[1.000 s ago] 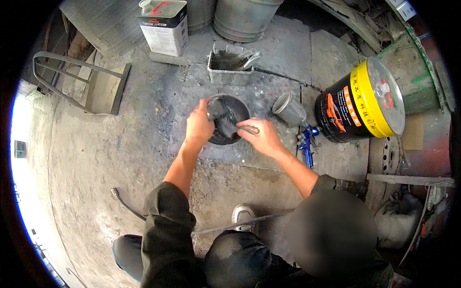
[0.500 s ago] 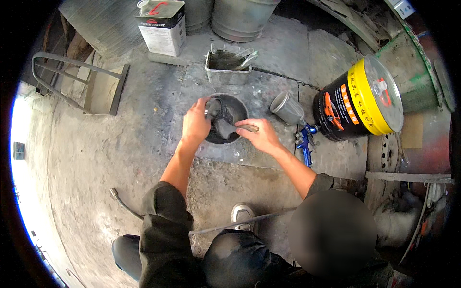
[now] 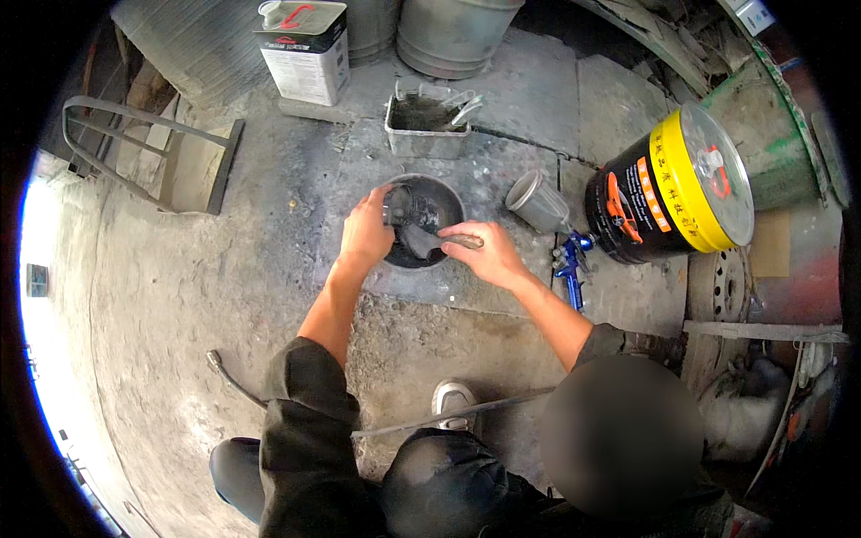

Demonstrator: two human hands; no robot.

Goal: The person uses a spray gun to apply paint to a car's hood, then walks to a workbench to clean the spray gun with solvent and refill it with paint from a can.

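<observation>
A round metal basin [image 3: 456,199] with dark grey liquid inside stands on the stained floor in front of me. My left hand [image 3: 368,229] is at its left rim, fingers closed round a small grey cup-like piece [image 3: 397,208] that is partly hidden by them. My right hand [image 3: 484,254] comes in from the right and grips a flat brush [image 3: 419,240] by its short handle. The brush's broad grey head is inside the basin, close to the cup-like piece; whether they touch I cannot tell.
Beyond the basin is a rectangular tub [image 3: 429,143] with tools in it. To the right lie a grey cup [image 3: 538,202], a blue spray gun [image 3: 571,269] and a black-and-yellow drum [image 3: 659,188]. A solvent can [image 3: 307,63] stands far left; a metal frame [image 3: 202,166] lies left. A hose [image 3: 235,381] crosses nearby.
Both hands stay almost in place over the basin. The cup-like piece and the brush head have shifted slightly in the grip, and more of the liquid's sheen shows between them.
</observation>
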